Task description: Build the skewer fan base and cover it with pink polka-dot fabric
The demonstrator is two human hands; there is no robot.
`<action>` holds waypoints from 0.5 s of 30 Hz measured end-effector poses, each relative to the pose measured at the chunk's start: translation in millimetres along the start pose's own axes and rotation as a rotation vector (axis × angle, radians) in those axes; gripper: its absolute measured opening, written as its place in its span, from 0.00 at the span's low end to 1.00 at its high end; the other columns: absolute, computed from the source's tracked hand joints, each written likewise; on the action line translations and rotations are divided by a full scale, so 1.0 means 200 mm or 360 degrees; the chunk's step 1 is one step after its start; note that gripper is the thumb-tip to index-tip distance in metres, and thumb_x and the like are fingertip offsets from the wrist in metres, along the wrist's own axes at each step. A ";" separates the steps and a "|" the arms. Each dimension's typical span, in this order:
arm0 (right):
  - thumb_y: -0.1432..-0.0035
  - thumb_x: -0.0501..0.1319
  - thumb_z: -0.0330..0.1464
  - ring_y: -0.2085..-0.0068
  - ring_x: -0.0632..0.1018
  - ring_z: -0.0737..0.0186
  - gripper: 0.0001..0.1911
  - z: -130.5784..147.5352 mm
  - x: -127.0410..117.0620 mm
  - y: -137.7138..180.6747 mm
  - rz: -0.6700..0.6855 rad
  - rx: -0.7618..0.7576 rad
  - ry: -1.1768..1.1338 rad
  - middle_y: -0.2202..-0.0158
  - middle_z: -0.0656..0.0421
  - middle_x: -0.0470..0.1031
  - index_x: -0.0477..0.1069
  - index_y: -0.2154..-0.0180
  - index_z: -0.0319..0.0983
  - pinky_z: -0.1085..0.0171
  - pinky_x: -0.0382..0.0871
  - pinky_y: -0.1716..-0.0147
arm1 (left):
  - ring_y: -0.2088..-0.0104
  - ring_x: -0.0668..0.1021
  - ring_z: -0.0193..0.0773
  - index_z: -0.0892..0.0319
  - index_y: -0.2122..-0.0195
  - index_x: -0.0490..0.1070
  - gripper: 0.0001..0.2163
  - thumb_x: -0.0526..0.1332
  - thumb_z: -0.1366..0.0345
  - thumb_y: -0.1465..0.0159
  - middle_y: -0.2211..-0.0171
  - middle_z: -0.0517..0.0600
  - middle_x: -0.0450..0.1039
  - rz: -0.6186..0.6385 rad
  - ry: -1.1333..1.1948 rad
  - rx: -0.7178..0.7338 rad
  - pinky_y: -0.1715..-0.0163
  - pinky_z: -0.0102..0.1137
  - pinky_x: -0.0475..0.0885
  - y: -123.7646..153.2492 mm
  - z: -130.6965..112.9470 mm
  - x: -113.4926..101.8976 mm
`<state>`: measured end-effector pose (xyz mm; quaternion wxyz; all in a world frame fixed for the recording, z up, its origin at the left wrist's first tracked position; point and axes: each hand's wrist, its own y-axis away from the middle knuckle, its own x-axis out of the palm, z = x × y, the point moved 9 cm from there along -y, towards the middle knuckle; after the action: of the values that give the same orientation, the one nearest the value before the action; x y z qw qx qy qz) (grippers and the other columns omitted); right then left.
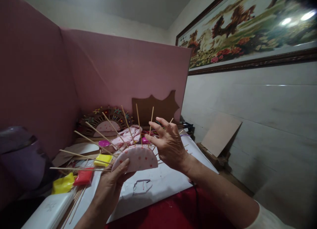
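My left hand (pixel 116 178) grips the left end of a half-round pad (pixel 138 159) covered in pale pink fabric with small coloured dots, thumb on its front face. Several thin wooden sticks (pixel 127 121) fan outward from the pad's curved edge. At the upper right of the fan is my right hand (pixel 168 141), its fingers apart. Its fingertips are beside one upright stick; whether they touch it I cannot tell. That hand partly hides the sticks on the right side.
Behind stands a finished-looking fan piece (pixel 107 125) with colourful decorations. Yellow packets (pixel 103 159), a red packet (pixel 84 177), loose sticks and a white box (pixel 49 211) lie to the left. A brown jagged board (pixel 156 108) leans on the pink partition (pixel 123 67). White paper (pixel 158 186) covers the table.
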<state>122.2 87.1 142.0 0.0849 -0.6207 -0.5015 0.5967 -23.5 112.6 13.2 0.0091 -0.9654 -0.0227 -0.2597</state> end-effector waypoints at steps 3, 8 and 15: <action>0.45 0.56 0.29 0.40 0.49 0.49 0.14 0.00 0.00 0.00 0.0010 0.0011 0.0000 0.42 0.54 0.59 0.71 0.56 0.44 0.51 0.45 0.49 | 0.64 0.76 0.39 0.59 0.63 0.74 0.13 0.66 0.68 0.51 0.64 0.50 0.75 -0.0021 0.0013 -0.0022 0.67 0.34 0.74 0.00 0.01 0.00; 0.44 0.55 0.30 0.40 0.50 0.48 0.13 -0.01 0.01 0.01 0.0014 0.0018 0.0010 0.42 0.53 0.59 0.71 0.57 0.43 0.50 0.45 0.49 | 0.64 0.75 0.38 0.58 0.62 0.73 0.13 0.65 0.68 0.50 0.64 0.49 0.75 -0.0028 -0.0003 -0.0037 0.68 0.32 0.74 0.00 0.01 -0.01; 0.43 0.55 0.29 0.40 0.51 0.50 0.11 -0.01 0.02 0.02 0.0019 0.0038 0.0050 0.42 0.54 0.59 0.71 0.58 0.44 0.50 0.46 0.50 | 0.62 0.74 0.39 0.57 0.62 0.73 0.13 0.65 0.68 0.50 0.63 0.48 0.74 -0.0026 -0.0031 -0.0014 0.67 0.33 0.74 0.00 0.01 -0.01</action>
<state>125.2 89.1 137.8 0.0967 -0.6320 -0.4891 0.5934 -24.4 112.6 9.6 0.0026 -0.9677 -0.0294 -0.2504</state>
